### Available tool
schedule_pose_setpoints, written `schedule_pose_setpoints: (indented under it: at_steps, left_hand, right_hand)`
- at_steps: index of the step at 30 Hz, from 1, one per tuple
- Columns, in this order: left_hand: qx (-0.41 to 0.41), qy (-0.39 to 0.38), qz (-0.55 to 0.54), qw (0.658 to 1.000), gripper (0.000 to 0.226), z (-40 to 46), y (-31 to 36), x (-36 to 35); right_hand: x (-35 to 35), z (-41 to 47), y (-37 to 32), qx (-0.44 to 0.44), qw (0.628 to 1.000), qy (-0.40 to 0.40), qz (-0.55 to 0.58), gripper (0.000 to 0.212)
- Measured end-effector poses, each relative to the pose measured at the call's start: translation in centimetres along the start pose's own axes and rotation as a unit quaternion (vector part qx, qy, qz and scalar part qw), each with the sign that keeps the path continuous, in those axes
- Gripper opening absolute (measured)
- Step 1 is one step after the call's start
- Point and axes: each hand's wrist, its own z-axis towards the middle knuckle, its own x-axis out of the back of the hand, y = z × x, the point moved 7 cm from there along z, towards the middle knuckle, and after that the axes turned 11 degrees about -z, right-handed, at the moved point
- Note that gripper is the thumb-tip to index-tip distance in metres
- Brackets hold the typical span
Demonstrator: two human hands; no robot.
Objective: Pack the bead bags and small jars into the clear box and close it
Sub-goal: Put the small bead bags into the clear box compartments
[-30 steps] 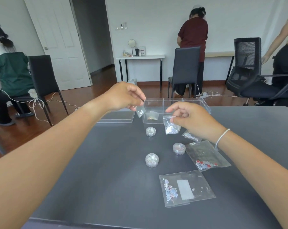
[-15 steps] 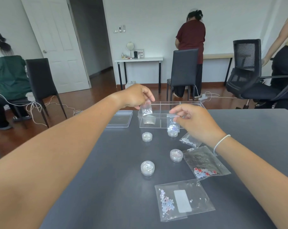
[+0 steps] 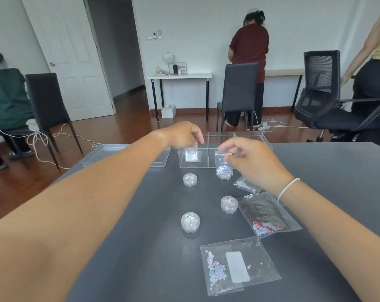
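Packing is at an early stage; the left hand (image 3: 182, 136) pinches a small bead bag (image 3: 192, 156) inside the clear box's (image 3: 245, 136) left compartment; the right hand (image 3: 248, 159) pinches a second bag (image 3: 222, 164) just in front of the box; four jars, for example the nearest (image 3: 190, 222), and three bags lie before it on the worktop (image 3: 141, 247); the lid (image 3: 110, 153) (off, left of the box) awaits fitting.
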Motion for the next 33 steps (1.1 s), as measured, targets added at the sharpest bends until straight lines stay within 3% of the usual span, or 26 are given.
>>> schedule_pose_setpoints:
  at_steps: [8, 11, 18, 21, 33]
  left_hand:
    - [0.01, -0.023, 0.001, 1.0, 0.045, -0.1, -0.6, -0.4]
    - [-0.009, 0.018, -0.031, 0.999, 0.049, -0.8, -0.7, 0.2]
    - [-0.106, 0.162, -0.094, 0.976, 0.031, -5.8, -0.7, 1.8]
    - [-0.129, 0.187, -0.126, 0.966, 0.027, -8.4, -1.1, 1.1]
    - [-0.109, 0.09, -0.146, 0.979, 0.013, -10.4, -2.2, -2.6]
  right_hand:
    - [-0.2, 0.0, 0.4, -0.01, 1.0, -0.004, -0.001, 0.018]
    - [-0.2, 0.0, 0.5, -0.013, 1.0, -0.004, 0.007, 0.019]
    - [-0.2, 0.0, 0.6, -0.022, 0.999, -0.007, 0.032, 0.02]
    - [-0.2, 0.3, 0.5, -0.027, 0.999, 0.003, 0.034, 0.02]
    - [-0.5, 5.9, -1.8, -0.034, 0.998, 0.043, 0.023, 0.016]
